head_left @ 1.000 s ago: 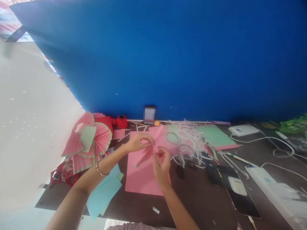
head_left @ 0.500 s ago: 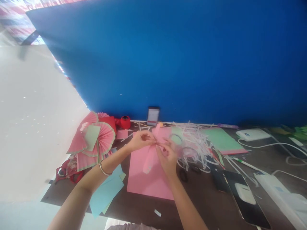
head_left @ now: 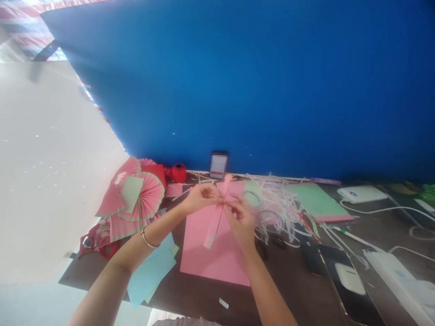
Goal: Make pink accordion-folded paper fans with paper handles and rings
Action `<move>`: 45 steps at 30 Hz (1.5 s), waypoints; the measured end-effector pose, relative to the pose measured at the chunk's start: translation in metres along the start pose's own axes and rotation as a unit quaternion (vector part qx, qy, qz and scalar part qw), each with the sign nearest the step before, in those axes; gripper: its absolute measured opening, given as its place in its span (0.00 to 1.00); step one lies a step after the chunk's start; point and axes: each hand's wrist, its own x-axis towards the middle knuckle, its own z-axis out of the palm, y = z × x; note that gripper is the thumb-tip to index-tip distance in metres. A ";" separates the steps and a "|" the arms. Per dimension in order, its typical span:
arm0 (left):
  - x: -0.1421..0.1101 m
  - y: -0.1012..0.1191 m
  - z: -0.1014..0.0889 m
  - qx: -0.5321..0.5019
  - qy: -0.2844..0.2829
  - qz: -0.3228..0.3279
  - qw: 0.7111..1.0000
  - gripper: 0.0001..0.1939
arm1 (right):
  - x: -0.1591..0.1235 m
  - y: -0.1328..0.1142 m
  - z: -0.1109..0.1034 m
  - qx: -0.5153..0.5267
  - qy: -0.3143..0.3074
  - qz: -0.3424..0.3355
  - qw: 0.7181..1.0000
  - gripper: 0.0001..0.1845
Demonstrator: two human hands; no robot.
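Note:
Both hands meet over a pink paper sheet [head_left: 217, 267] on the dark table. Between their fingertips is a narrow folded pink paper strip [head_left: 213, 230], pinched near its middle. It slants, with its upper end pointing away from me and its pale-green-tipped lower end toward me. My left hand [head_left: 203, 198], below a silver bangle [head_left: 148, 238], closes thumb and fingers on the strip from the left. My right hand [head_left: 243, 222] pinches it from the right, its fingers slightly blurred. Whether a thread or tie lies at the pinch is too small to tell.
Pleated pink paper fans [head_left: 149, 194] lie at the left, beside blue paper [head_left: 152, 271]. White paper shreds [head_left: 280, 203] heap behind my right hand. Farther right are green paper [head_left: 319, 201], a dark phone [head_left: 353, 294] and a white power strip [head_left: 390, 276]. A small phone [head_left: 218, 165] leans at the back.
The strip stays pinched in both hands, its lower end now showing more sharply. The hands have shifted only slightly; the whole view has moved a little.

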 end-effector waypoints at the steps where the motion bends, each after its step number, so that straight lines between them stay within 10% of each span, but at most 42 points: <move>1: 0.000 0.000 0.000 -0.002 -0.002 -0.001 1.000 0.12 | 0.000 0.000 0.000 0.009 -0.002 0.007 1.000 0.06; 38: -0.010 0.014 0.008 0.104 -0.022 0.078 0.991 0.07 | 0.001 -0.003 -0.002 0.006 -0.015 -0.035 0.999 0.04; 41: -0.013 0.015 0.009 0.197 -0.026 0.146 0.969 0.05 | -0.003 -0.003 0.002 -0.009 0.014 -0.054 0.998 0.03; 45: -0.020 0.010 0.007 0.407 -0.033 0.274 0.870 0.07 | -0.009 0.001 0.009 -0.026 0.047 -0.063 0.997 0.02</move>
